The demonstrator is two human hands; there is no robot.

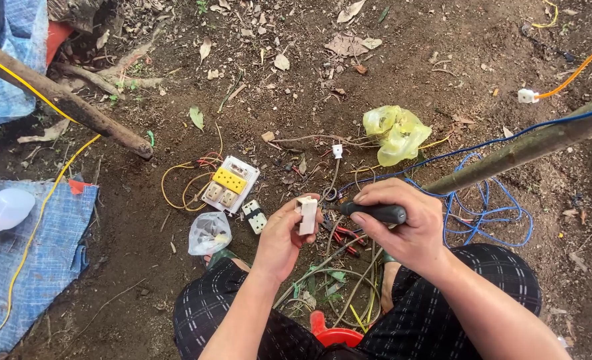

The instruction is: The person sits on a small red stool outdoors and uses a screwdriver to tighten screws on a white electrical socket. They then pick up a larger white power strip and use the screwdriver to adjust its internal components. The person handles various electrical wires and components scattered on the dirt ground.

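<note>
**Driving a screwdriver into a small white fitting over bare soil**

Squatting on the dirt ground, you have blue tarpaulin at your left with a white bulb lying on it, and two rough poles, one at upper left and one at the right. A tangle of blue wire lies by the right pole; yellow wire runs across the tarpaulin.

Your left hand holds a small white electrical fitting upright in front of your knees, fingers and thumb clamped on its sides. Your right hand is closed around the black handle of a screwdriver, its tip pointing at the fitting. By the look of it you are working a terminal or screw; the next move calls for keeping the tip seated and the fitting steady.

A white switch plate with a yellow module lies near your left hand, a small white socket piece beside it.

Containers: a clear plastic bag holds small pale parts, hard to tell apart. A crumpled yellow bag hides its contents. A red container shows between your knees, its inside unseen.
</note>
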